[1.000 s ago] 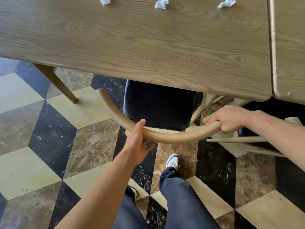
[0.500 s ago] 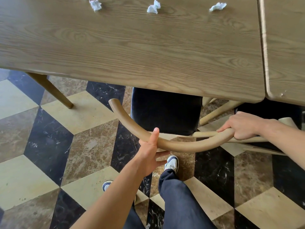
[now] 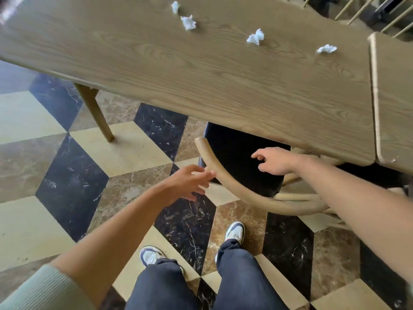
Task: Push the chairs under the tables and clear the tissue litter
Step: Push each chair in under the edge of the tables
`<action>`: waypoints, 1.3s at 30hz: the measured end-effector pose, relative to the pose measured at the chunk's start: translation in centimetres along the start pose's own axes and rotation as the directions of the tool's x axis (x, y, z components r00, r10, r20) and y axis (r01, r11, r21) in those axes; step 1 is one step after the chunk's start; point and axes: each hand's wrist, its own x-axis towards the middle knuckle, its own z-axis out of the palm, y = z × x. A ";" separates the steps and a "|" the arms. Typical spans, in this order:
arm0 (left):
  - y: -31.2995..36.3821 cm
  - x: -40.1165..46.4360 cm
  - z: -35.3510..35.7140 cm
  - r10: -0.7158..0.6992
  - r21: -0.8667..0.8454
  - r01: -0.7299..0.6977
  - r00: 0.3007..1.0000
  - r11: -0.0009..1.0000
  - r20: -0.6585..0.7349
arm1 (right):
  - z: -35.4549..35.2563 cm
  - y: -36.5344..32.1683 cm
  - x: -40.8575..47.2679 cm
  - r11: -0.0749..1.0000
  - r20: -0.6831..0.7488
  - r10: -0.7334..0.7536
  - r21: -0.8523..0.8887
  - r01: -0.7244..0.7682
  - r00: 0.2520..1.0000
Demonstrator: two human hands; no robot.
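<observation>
Both your hands hover with fingers spread and empty, left hand [image 3: 190,182] beside and right hand [image 3: 276,161] above the curved back of the chair [image 3: 225,184], its dark seat tucked under the table [image 3: 201,70]; next, likely reach for the four crumpled tissues [image 3: 254,37] on top.

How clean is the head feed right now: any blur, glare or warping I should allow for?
Head view: motion blur smears the left hand and right hand, also the chair's curved back rail; the tissue wads and table grain stay fairly sharp; wide-angle bending shows in the table edge; a blurred smear sits top left; soft daylight sheen, no harsh glare.
</observation>
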 end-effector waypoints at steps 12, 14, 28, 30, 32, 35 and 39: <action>-4.5 -21.8 -31.7 0.126 -0.100 -0.192 0.879 0.976 -0.460 | -7.5 -41.5 2.4 0.943 -0.209 -0.328 -0.129 0.307 0.921; -4.7 -24.8 -36.5 0.114 -0.088 -0.197 0.817 0.977 -0.565 | -8.8 -48.6 2.7 0.906 -0.207 -0.423 -0.135 0.402 0.882; 1.8 -26.8 -79.1 0.139 0.241 0.094 0.597 0.966 -0.790 | -28.0 -88.0 21.7 0.745 -0.307 -0.653 -0.096 0.661 0.692; 3.4 -27.6 -84.3 0.093 0.248 0.184 0.593 0.951 -0.800 | -30.6 -91.5 23.2 0.752 -0.289 -0.648 -0.099 0.652 0.704; 5.4 -27.3 -89.2 0.091 0.279 0.224 0.607 0.934 -0.790 | -33.3 -94.2 25.2 0.761 -0.296 -0.638 -0.097 0.642 0.711; 9.1 -25.1 -95.7 0.129 0.353 0.225 0.651 0.908 -0.748 | -37.4 -96.9 28.6 0.784 -0.306 -0.599 -0.037 0.619 0.740; 16.0 -18.5 -105.9 0.262 0.531 0.161 0.730 0.832 -0.632 | -44.6 -98.9 34.4 0.843 -0.325 -0.489 0.061 0.534 0.809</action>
